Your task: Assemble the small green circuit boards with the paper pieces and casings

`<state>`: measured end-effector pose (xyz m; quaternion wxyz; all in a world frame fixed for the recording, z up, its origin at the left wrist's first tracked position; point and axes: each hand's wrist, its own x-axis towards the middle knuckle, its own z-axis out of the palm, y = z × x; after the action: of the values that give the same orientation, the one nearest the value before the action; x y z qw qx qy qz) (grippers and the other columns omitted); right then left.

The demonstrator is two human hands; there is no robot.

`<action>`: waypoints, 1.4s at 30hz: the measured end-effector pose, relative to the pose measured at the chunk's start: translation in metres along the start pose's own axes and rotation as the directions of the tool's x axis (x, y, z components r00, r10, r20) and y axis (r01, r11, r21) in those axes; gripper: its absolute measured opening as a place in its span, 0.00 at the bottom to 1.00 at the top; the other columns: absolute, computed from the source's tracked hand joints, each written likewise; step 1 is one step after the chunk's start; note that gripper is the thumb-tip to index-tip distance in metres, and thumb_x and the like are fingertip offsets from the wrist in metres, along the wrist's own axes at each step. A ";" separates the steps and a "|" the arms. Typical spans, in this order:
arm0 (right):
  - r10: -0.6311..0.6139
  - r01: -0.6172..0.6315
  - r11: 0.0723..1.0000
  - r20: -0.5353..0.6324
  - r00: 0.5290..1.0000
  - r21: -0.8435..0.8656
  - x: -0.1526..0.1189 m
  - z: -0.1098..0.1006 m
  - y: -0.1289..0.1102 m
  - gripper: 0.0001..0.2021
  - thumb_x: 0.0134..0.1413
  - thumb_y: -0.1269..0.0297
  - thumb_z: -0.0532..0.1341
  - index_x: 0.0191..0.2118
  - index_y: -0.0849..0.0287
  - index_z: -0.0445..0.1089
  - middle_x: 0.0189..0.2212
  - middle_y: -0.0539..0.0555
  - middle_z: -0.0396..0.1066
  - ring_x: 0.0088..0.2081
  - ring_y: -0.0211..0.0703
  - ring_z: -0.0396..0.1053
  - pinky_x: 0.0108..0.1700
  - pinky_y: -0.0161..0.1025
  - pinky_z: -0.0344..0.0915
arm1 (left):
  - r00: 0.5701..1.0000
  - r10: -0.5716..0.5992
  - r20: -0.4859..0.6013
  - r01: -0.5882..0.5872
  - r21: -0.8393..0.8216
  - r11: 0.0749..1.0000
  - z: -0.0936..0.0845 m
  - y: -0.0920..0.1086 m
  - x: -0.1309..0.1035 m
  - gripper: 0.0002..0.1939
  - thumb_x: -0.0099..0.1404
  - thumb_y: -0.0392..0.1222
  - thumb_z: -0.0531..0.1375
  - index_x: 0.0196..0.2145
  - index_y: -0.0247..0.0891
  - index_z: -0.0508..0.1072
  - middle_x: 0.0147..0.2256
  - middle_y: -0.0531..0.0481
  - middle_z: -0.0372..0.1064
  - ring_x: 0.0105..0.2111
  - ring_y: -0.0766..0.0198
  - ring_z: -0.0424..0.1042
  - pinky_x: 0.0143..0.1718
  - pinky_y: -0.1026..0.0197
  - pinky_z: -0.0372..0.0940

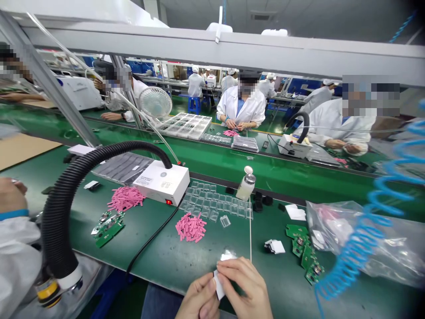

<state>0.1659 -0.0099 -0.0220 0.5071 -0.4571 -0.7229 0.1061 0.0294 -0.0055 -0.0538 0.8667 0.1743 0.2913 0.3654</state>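
Note:
My left hand and my right hand meet at the near edge of the green bench, both pinching a small white folded piece. A crumpled white scrap lies just beyond my fingers. A heap of pink strips lies ahead on the mat, and a clear tray of small cells sits behind it. Green circuit boards lie to the right, beside a small white stack.
A black ribbed hose arches from a white box at left. A second pink heap and more boards lie left. A pump bottle, a plastic bag and a blue coiled hose stand right. People in white coats work across the bench; a co-worker's sleeve is at my left.

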 end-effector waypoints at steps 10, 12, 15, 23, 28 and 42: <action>0.211 -0.222 0.967 0.097 0.973 0.129 -0.003 0.002 0.001 0.07 0.53 0.76 0.59 0.32 0.56 0.69 0.31 0.52 0.74 0.35 0.42 0.72 0.37 0.37 0.68 | 0.999 -0.002 0.035 0.002 0.006 1.000 0.002 0.002 -0.004 0.19 0.49 0.54 0.68 0.24 0.34 0.71 0.06 0.66 0.43 0.08 0.80 0.34 0.10 0.72 0.40; 0.263 -0.282 0.947 0.132 0.956 0.157 -0.003 0.003 0.002 0.06 0.54 0.75 0.58 0.30 0.56 0.67 0.31 0.52 0.72 0.36 0.42 0.71 0.38 0.37 0.67 | 0.999 -0.010 0.044 0.010 -0.003 1.000 0.002 0.003 -0.004 0.19 0.49 0.53 0.68 0.24 0.34 0.71 0.06 0.66 0.43 0.08 0.80 0.34 0.10 0.72 0.40; 0.273 -0.288 0.942 0.109 0.956 0.173 -0.005 0.007 0.004 0.06 0.55 0.73 0.57 0.29 0.56 0.66 0.30 0.52 0.70 0.35 0.42 0.69 0.38 0.36 0.66 | 0.999 -0.015 0.052 0.019 -0.062 0.998 0.001 0.000 -0.003 0.19 0.50 0.53 0.68 0.21 0.34 0.69 0.06 0.66 0.43 0.08 0.80 0.35 0.10 0.72 0.40; 0.404 -0.386 0.882 -0.011 0.915 0.270 -0.019 0.018 0.006 0.07 0.60 0.67 0.56 0.30 0.57 0.65 0.31 0.51 0.68 0.35 0.41 0.69 0.38 0.35 0.65 | 1.000 -0.022 -0.013 0.020 -0.183 0.983 0.002 -0.004 -0.002 0.25 0.53 0.51 0.66 0.13 0.36 0.57 0.09 0.64 0.43 0.10 0.80 0.34 0.10 0.73 0.41; 0.508 -0.488 0.849 -0.056 0.860 0.204 -0.023 0.016 0.024 0.11 0.63 0.61 0.53 0.30 0.58 0.64 0.31 0.53 0.68 0.36 0.42 0.69 0.38 0.36 0.66 | 0.990 -0.017 -0.140 -0.016 -0.229 0.973 0.007 0.003 -0.002 0.24 0.48 0.51 0.69 0.14 0.36 0.60 0.09 0.64 0.45 0.11 0.79 0.34 0.10 0.73 0.42; 0.491 -0.491 0.871 -0.011 0.871 0.013 -0.031 0.009 0.052 0.10 0.59 0.59 0.57 0.43 0.57 0.67 0.39 0.56 0.68 0.37 0.45 0.68 0.40 0.41 0.66 | 0.983 -0.012 -0.182 -0.045 -0.307 0.951 0.000 0.010 -0.009 0.17 0.49 0.45 0.70 0.33 0.31 0.73 0.10 0.64 0.47 0.11 0.78 0.40 0.11 0.73 0.44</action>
<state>0.1891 -0.0012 -0.0781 0.4709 -0.6241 -0.5789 0.2316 0.0190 -0.0052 -0.0453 0.8501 0.0047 0.3068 0.4281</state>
